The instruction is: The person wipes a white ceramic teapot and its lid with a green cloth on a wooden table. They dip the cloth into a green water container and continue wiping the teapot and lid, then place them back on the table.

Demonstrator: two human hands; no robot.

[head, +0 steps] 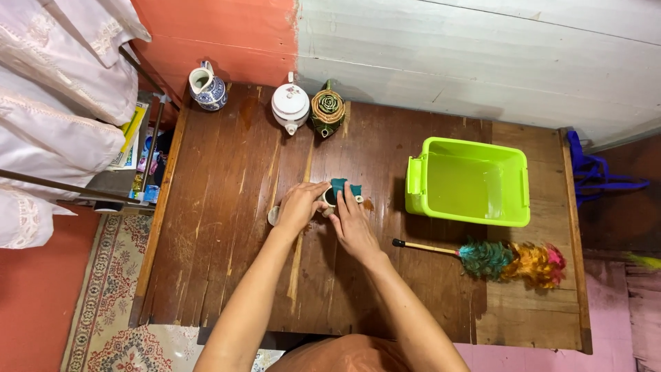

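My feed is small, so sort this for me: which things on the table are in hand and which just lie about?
In hand: small cup, teal cloth, left hand, right hand.

Lying about: white teapot, green teapot, blue-and-white jug, green tub, feather duster.

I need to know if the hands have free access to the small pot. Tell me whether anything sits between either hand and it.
Nothing visible does. The left hand and right hand both already touch the small teal ceramic pot on the dark wooden table. The white teapot and lime green plastic bin stand apart.
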